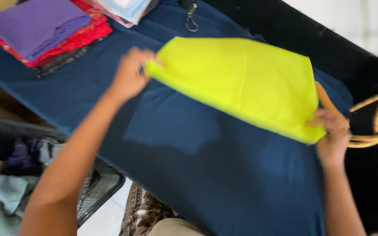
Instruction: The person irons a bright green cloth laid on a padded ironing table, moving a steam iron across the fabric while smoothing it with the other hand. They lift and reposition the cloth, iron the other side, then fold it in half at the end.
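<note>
Yellow cloth [246,83] folded flat on table [189,175], blue cover beneath. Left hand [130,74] pinches near-left corner, right hand [333,135] grips opposite corner — looks light, limp, thin. Best held by corners; middle would sag.

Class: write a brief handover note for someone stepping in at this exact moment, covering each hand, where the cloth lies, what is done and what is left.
Left hand: pinching one corner of the yellow-green cloth.
Right hand: gripping the opposite corner.
Cloth: folded flat, held over the dark blue cover.
Done: a stack of folded cloths sits at the far left.
Left: this piece is not yet on the stack.
</note>
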Tool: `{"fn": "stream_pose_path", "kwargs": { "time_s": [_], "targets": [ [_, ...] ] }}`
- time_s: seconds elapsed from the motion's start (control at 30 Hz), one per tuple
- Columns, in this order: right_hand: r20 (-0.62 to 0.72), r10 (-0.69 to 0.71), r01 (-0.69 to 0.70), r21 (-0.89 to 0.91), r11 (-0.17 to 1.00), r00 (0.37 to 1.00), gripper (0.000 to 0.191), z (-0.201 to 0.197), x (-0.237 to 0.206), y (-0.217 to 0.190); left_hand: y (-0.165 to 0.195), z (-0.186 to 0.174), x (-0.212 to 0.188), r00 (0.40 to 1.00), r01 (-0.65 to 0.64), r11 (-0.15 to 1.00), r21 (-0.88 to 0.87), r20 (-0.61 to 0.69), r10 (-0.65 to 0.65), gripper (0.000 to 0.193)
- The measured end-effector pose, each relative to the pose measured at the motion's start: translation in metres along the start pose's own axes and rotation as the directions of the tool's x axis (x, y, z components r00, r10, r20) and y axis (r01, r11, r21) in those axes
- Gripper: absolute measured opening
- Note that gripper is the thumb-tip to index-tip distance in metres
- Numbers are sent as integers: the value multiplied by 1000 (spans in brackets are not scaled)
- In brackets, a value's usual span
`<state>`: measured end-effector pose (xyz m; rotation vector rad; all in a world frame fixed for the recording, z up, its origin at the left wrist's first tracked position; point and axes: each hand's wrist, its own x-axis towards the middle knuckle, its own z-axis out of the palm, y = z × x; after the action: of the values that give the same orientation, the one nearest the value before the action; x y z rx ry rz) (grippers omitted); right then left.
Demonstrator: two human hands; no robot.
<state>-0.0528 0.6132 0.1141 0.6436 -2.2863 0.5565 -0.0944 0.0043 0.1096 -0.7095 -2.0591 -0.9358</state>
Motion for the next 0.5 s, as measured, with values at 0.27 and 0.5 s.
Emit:
{"fn": "stream_pose_path", "kwargs": {
  "time_s": [0.27,0.5],
  "targets": [
    [349,211,-177,-127,976,913,43,37,-110,-45,43,-2,-137,854,208,952,222,433,-288,42],
    [477,31,52,-159,986,878,35,25,-120,-91,65,-10,-161,905,-202,914,352,425,36,39]
  ]
}}
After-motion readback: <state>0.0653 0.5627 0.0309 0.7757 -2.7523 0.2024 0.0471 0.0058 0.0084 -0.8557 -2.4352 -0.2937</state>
